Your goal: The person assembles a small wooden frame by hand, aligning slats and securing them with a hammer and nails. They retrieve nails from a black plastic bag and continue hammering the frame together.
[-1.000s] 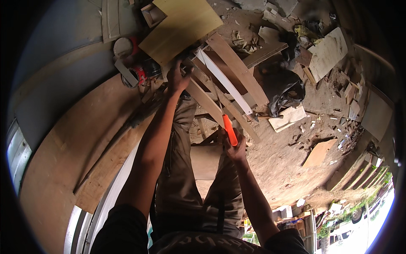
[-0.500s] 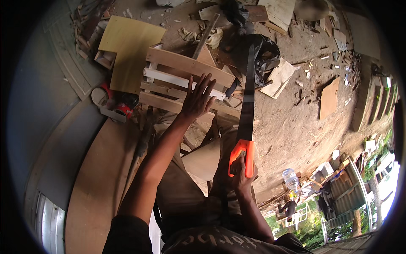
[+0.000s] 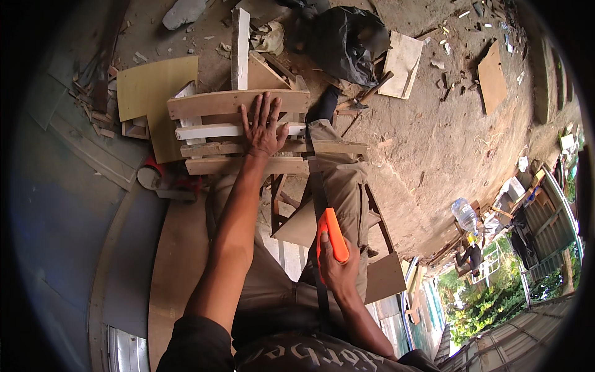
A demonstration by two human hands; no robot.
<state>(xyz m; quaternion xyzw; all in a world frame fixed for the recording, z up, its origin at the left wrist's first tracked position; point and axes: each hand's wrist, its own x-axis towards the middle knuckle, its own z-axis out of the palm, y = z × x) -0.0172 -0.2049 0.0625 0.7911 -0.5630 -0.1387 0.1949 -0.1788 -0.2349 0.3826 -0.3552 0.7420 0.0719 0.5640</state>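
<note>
A slatted wooden crate (image 3: 204, 105) rests by my legs, its slats running left to right. My left hand (image 3: 265, 133) lies on it with fingers spread, across the top board and a white slat (image 3: 211, 131). In my right hand (image 3: 339, 270) is the orange handle of a handsaw (image 3: 335, 235). Its dark blade rises to the crate's right end, beside a slat (image 3: 341, 147) that sticks out past the others. Whether the teeth touch that slat I cannot tell.
A hammer (image 3: 376, 90) lies beyond the crate's right end, near a black plastic bag (image 3: 350, 46). Yellowish board (image 3: 136, 93) and a red-and-white container (image 3: 152, 177) are on the left. Wood scraps litter the dirt ground. A large clear bottle (image 3: 463, 214) stands at right.
The saw has come down and back from right of the crate to the projecting slat. The crate now sits more level in view, my left hand still on it.
</note>
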